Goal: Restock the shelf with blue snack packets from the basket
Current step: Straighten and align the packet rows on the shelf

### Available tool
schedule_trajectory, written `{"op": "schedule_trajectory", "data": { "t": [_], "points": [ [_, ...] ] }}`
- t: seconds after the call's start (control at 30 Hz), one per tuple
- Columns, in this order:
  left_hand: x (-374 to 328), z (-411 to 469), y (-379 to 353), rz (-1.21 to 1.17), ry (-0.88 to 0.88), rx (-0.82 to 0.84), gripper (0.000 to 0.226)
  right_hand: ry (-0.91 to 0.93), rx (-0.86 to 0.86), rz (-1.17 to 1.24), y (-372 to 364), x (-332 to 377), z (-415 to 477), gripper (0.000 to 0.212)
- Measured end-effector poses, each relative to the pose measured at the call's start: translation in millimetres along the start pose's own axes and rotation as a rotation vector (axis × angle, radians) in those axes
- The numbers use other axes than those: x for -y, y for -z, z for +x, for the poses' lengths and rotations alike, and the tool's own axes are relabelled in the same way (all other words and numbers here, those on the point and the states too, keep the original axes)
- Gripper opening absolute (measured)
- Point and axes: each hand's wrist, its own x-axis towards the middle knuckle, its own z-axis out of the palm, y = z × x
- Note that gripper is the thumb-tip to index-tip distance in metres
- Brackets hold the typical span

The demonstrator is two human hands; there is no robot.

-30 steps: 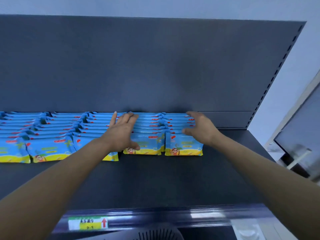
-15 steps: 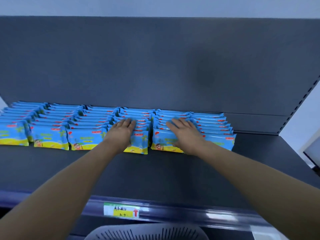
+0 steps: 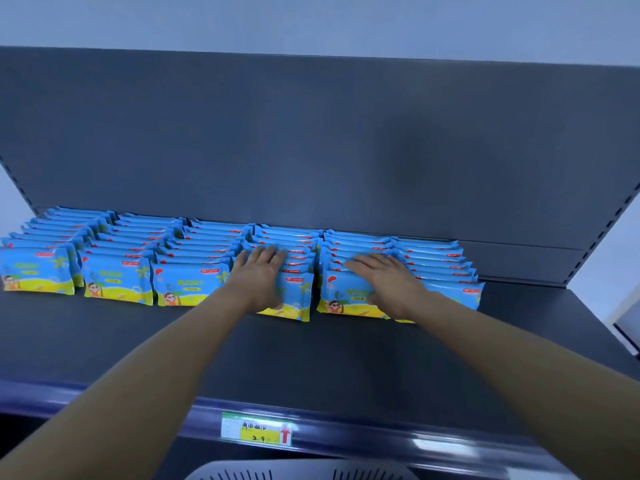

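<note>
Matte dark-grey metal shelf (image 3: 311, 351) holds six rows of glossy rectangular blue snack packets (image 3: 117, 282) along its rear. Left hand (image 3: 258, 275) and right hand (image 3: 384, 278) lie flat, fingers straight, on the fourth and fifth rows.

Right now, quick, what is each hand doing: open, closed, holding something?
Left hand: open, fingers flat on the blue snack packets.
Right hand: open, flat on the neighbouring row.
</note>
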Motion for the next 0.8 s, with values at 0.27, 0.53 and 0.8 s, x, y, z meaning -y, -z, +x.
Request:
{"op": "schedule_trajectory", "data": {
  "t": [0.27, 0.53, 0.8],
  "points": [
    [3.7, 6.1, -2.2, -0.026, 0.067, 0.023, 0.115, -0.04, 0.026, 0.05, 2.9, 3.7, 1.9, 0.071],
    [6.6, 6.6, 0.1, -0.057, 0.039, 0.032, 0.112, -0.039, 0.014, 0.062, -1.5, 3.5, 4.6, 0.073],
    [6.3, 6.3, 0.4, 0.05, 0.012, 0.033, 0.11, -0.035, 0.022, 0.049, -2.0, 4.0, 4.5, 0.073]
  ]
}}
